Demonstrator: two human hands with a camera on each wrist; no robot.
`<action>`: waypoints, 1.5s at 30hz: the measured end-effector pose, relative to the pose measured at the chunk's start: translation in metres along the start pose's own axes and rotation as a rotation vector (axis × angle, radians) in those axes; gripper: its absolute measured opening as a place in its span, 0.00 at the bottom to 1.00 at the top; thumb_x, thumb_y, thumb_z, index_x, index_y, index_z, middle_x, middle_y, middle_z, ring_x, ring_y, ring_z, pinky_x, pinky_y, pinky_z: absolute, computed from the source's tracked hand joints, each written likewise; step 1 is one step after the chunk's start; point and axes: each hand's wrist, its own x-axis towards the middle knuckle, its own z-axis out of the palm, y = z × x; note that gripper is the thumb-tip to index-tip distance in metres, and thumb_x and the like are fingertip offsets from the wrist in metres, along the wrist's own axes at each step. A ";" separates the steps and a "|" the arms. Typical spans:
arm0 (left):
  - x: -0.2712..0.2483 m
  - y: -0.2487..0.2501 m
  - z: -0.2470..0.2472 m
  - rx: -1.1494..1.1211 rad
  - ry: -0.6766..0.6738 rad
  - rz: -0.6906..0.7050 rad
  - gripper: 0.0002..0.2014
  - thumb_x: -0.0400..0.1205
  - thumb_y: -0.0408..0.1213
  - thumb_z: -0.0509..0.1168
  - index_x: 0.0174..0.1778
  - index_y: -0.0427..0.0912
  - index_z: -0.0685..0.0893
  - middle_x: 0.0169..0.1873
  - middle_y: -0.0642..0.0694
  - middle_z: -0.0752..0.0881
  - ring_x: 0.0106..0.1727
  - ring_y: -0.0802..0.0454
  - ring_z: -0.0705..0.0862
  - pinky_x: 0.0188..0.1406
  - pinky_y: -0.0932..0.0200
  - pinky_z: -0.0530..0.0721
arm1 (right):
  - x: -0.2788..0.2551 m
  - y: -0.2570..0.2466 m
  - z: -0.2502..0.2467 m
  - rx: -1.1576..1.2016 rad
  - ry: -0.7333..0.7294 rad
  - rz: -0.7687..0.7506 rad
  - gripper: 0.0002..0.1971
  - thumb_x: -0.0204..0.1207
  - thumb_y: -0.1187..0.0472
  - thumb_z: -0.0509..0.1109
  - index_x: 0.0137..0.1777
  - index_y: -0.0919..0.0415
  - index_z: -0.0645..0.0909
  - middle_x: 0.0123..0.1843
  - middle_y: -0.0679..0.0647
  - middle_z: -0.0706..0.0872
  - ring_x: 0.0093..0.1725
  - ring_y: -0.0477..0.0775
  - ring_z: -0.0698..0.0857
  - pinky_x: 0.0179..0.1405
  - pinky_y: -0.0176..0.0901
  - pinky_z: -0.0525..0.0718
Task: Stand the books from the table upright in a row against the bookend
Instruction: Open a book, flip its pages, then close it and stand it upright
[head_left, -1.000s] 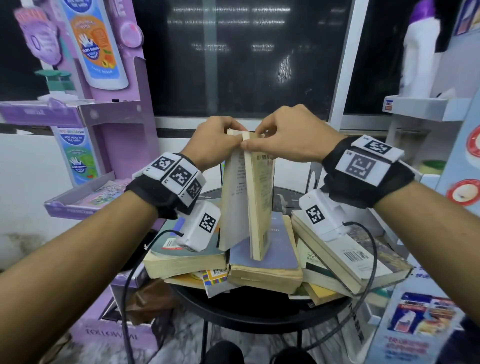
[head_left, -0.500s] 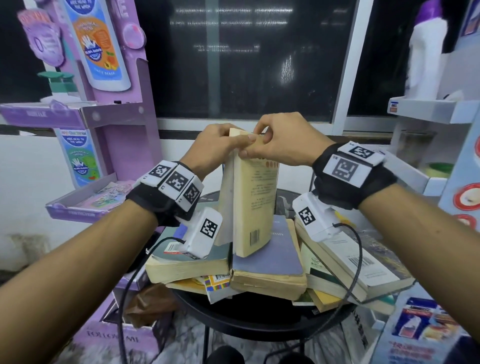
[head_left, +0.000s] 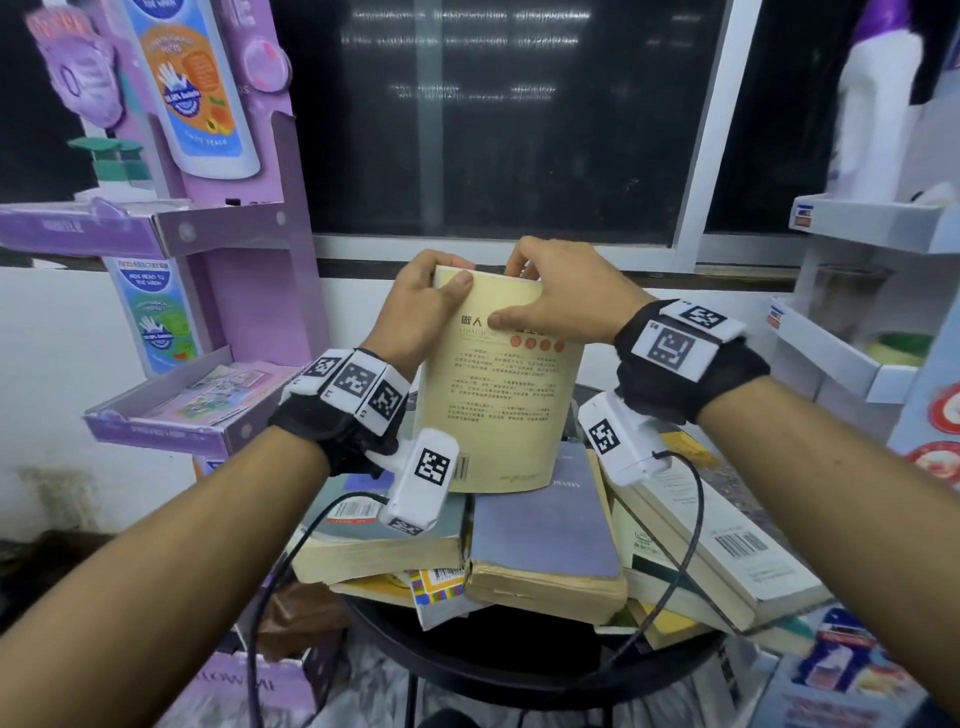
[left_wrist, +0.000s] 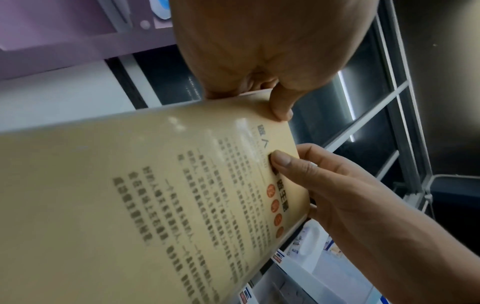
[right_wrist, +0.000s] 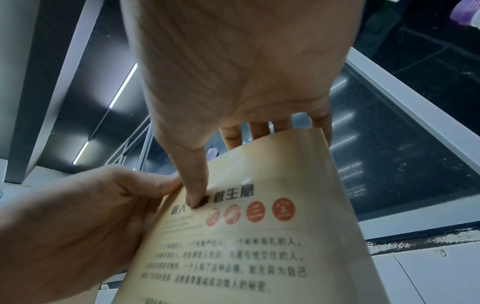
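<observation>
Both hands hold a tan paperback (head_left: 498, 405) upright above the pile, its back cover with printed text facing me. My left hand (head_left: 423, 306) grips its top left corner, thumb on the cover. My right hand (head_left: 561, 301) pinches the top edge, thumb on the cover and fingers behind. The same tan paperback (left_wrist: 155, 195) fills the left wrist view with both thumbs on it, and the tan paperback (right_wrist: 246, 236) shows in the right wrist view. Its lower edge stands over a grey-blue book (head_left: 545, 535) lying flat in the pile. No bookend is visible.
Several books lie stacked flat on a small round black table (head_left: 467, 670), among them a thick one (head_left: 384, 545) at left and a white one with a barcode (head_left: 727, 556) at right. A purple display stand (head_left: 218, 234) is at left, white shelves (head_left: 872, 228) at right, a dark window behind.
The paperback has turned from edge-on to back cover facing me. Both hands have shifted on its top edge, the right thumb now flat on the cover.
</observation>
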 end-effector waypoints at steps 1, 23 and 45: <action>0.002 -0.002 0.000 -0.031 0.017 -0.014 0.03 0.85 0.34 0.61 0.51 0.43 0.80 0.42 0.46 0.84 0.39 0.51 0.84 0.41 0.52 0.85 | 0.002 0.000 0.000 0.000 -0.014 -0.004 0.22 0.65 0.38 0.75 0.52 0.48 0.76 0.49 0.45 0.82 0.50 0.49 0.81 0.53 0.56 0.83; 0.041 -0.029 -0.014 -0.243 -0.201 -0.030 0.07 0.87 0.31 0.56 0.53 0.43 0.79 0.43 0.46 0.84 0.38 0.53 0.82 0.37 0.60 0.84 | 0.022 0.015 -0.007 0.100 -0.273 -0.154 0.34 0.73 0.51 0.76 0.76 0.36 0.65 0.58 0.41 0.81 0.43 0.41 0.84 0.34 0.31 0.84; 0.099 -0.083 -0.019 0.321 -0.008 -0.184 0.13 0.81 0.38 0.65 0.62 0.47 0.82 0.62 0.48 0.84 0.65 0.47 0.79 0.68 0.47 0.75 | 0.056 0.059 0.003 0.051 -0.104 0.058 0.26 0.76 0.61 0.71 0.74 0.52 0.73 0.61 0.54 0.85 0.53 0.52 0.82 0.34 0.45 0.87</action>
